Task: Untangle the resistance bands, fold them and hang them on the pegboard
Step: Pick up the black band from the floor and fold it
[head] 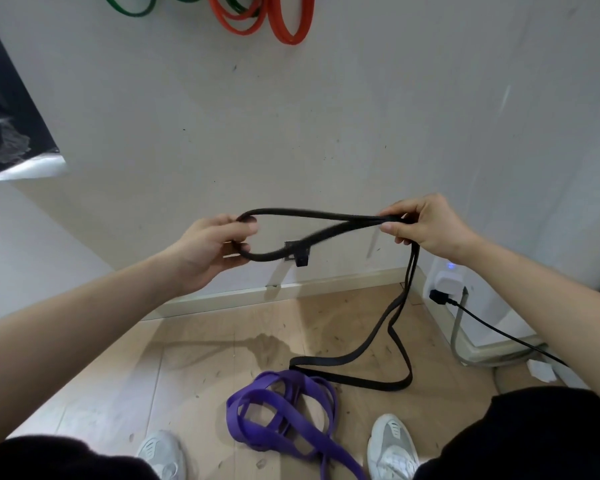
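A black resistance band [312, 223] stretches between my hands at chest height. My left hand [208, 252] has the band's looped end curled round its fingers. My right hand [420, 225] pinches the doubled strands together. From there the band hangs down and trails in a loop on the wooden floor. A purple resistance band [281, 417] lies tangled on the floor between my feet. Orange bands [281, 20] and a green band [132, 6] hang on the wall at the top edge.
A white wall is straight ahead with a skirting board [291, 289]. A black plug and cable [440, 297] sit in a socket at the right, beside a white unit. A dark window frame [11, 116] is at the left. My white shoes [392, 445] stand on the floor.
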